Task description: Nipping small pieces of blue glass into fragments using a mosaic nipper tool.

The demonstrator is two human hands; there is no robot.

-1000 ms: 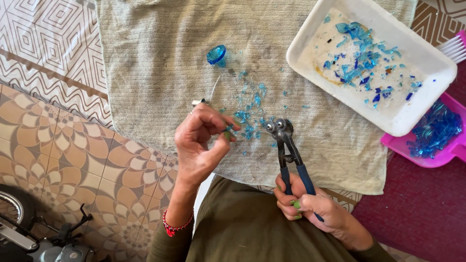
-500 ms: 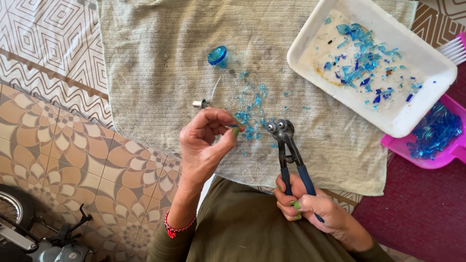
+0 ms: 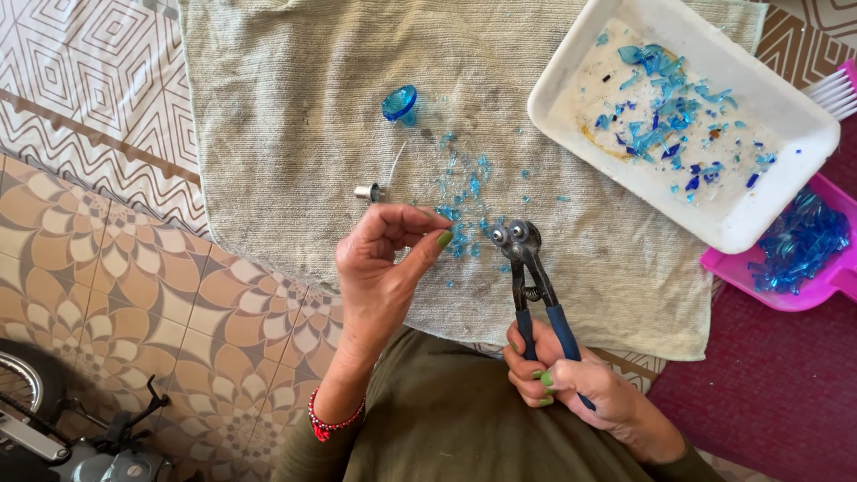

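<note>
Pliers (image 3: 527, 268) gripped in rt hand (image 3: 571, 388); lft hand (image 3: 384, 263) fingertips pinched, contents too small to tell.

Left hand (image 3: 384, 268) pinched, right hand (image 3: 558, 384) clenched.

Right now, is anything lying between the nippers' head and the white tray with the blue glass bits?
Nothing solid: between the nippers in the right hand and the white tray lie only bare towel and scattered blue glass chips.

Olive-green garment across lower centre of frame, bare forearms, red beaded bracelet (image 3: 336, 419) on left wrist at lower left, green nail polish on left hand (image 3: 384, 268) and right hand (image 3: 571, 388)
</note>
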